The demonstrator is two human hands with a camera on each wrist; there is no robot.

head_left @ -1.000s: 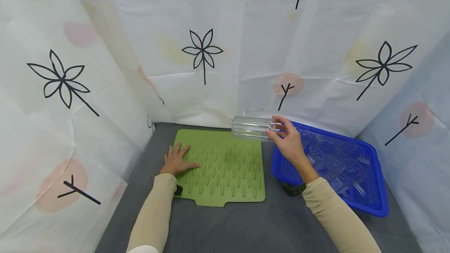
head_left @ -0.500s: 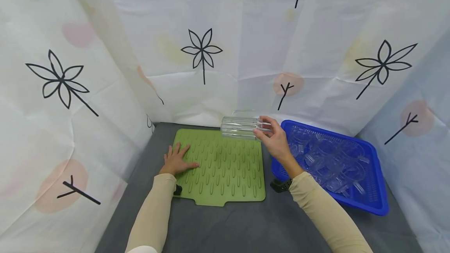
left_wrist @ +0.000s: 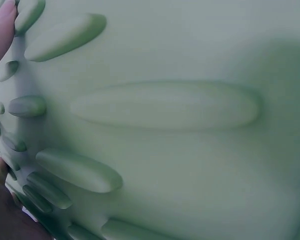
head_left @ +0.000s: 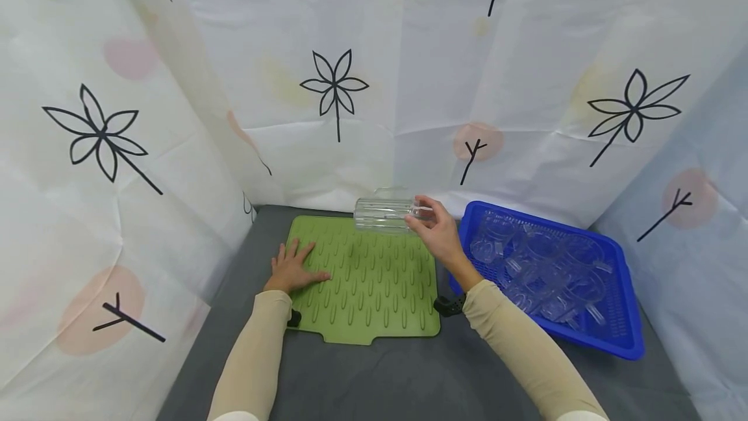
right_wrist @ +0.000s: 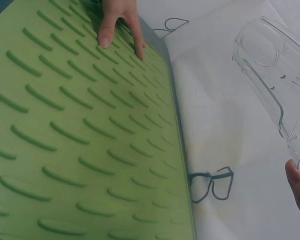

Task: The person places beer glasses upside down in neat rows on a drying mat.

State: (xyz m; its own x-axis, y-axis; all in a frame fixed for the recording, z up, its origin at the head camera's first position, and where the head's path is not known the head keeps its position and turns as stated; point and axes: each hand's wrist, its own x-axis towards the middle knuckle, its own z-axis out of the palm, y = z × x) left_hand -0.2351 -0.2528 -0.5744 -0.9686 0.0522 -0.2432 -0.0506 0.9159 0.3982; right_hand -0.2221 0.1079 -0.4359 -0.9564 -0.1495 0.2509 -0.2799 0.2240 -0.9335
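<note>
While a clear mug [head_left: 381, 215] is pinched mid-frame by the right hand [head_left: 439, 229], the left hand [head_left: 289, 270] is spread on matting [head_left: 374, 297].

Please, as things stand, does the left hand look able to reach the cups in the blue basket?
Probably not easily: the left hand rests on the green mat, and the right arm lies across the direct way to the cups.
</note>
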